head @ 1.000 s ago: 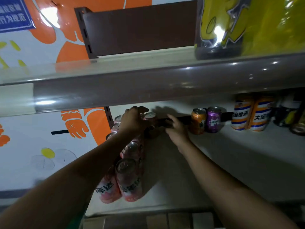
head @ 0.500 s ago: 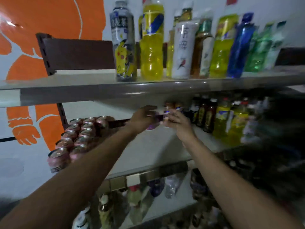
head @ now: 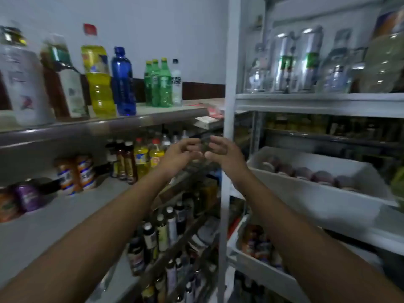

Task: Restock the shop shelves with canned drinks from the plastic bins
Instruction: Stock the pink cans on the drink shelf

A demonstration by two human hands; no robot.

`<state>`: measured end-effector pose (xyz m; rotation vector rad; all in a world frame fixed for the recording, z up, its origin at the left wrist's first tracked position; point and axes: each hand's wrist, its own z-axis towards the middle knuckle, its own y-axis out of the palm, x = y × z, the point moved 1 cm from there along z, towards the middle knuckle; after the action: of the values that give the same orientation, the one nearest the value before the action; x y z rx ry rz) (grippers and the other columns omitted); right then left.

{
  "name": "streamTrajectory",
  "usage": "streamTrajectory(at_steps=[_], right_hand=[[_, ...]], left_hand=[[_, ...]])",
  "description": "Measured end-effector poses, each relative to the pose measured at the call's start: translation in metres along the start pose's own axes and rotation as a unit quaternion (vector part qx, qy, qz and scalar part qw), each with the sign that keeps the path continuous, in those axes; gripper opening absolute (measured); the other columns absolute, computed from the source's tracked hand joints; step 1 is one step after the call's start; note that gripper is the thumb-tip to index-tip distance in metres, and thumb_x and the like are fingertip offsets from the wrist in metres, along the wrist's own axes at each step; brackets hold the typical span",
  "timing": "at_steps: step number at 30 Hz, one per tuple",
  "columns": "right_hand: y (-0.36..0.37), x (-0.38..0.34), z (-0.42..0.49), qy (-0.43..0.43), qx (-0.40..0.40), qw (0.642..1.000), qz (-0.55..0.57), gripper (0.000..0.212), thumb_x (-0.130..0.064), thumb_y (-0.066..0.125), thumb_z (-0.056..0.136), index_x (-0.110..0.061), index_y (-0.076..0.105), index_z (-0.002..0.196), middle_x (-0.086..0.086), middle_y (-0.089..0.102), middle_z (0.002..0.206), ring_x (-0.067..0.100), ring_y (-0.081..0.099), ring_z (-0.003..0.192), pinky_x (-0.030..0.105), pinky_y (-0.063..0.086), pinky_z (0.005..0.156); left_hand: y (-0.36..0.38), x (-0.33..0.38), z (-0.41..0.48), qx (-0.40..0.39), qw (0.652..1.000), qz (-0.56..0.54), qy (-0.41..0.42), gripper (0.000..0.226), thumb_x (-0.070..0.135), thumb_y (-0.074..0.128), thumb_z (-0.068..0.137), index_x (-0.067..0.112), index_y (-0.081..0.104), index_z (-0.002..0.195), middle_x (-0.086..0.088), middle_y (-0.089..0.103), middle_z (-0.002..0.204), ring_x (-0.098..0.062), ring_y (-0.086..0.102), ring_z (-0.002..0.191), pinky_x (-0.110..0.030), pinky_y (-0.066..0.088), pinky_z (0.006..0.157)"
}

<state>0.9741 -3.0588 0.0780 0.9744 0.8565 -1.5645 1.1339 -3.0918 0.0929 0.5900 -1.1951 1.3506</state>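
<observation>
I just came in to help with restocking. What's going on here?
A person stands between a drinks shelf and a white plastic bin holding cans. The left hand and right hand are raised close together, fingers curled. Something small and dark may be between them, but it is too blurred to tell. Neither hand plainly holds a can.

We find bottles (head: 123,84) on the top shelf (head: 105,125), cans (head: 76,173) below (both left). Right of the post (head: 227,127), bins (head: 317,200) sit one over another.
</observation>
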Motion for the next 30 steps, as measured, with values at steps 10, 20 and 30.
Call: streamTrajectory(at_steps=[10,20,30], right_hand=[[-0.192,-0.005,-0.021,-0.014,0.153,0.982,-0.108,0.052,0.009,0.067,0.089,-0.002,0.052,0.138,0.011,0.062,0.122,0.016,0.059,0.110,0.014,0.054,0.074],[-0.280,0.021,-0.036,0.045,0.248,0.956,-0.152,0.050,0.004,0.075,0.083,-0.017,0.062,0.126,0.010,0.067,0.123,0.027,0.065,0.114,0.057,0.050,0.101],[-0.289,0.033,-0.026,0.026,0.259,0.955,-0.141,0.048,-0.005,0.081,0.079,-0.031,0.062,0.115,0.005,0.070,0.116,0.025,0.067,0.112,0.053,0.052,0.101]], left_hand=[[0.160,0.032,0.067,-0.140,0.988,-0.023,0.067,0.043,-0.002,0.070,0.089,0.014,0.062,0.129,-0.011,0.070,0.118,-0.015,0.069,0.101,-0.031,0.056,0.092],[0.236,0.027,0.088,-0.184,0.980,0.000,0.071,0.043,-0.002,0.063,0.094,0.002,0.056,0.136,-0.014,0.065,0.124,-0.013,0.064,0.092,-0.007,0.052,0.064],[0.252,-0.001,0.130,-0.161,0.982,0.093,0.018,0.054,0.027,0.080,0.075,0.014,0.065,0.125,-0.004,0.067,0.110,-0.019,0.067,0.087,-0.035,0.059,0.072]])
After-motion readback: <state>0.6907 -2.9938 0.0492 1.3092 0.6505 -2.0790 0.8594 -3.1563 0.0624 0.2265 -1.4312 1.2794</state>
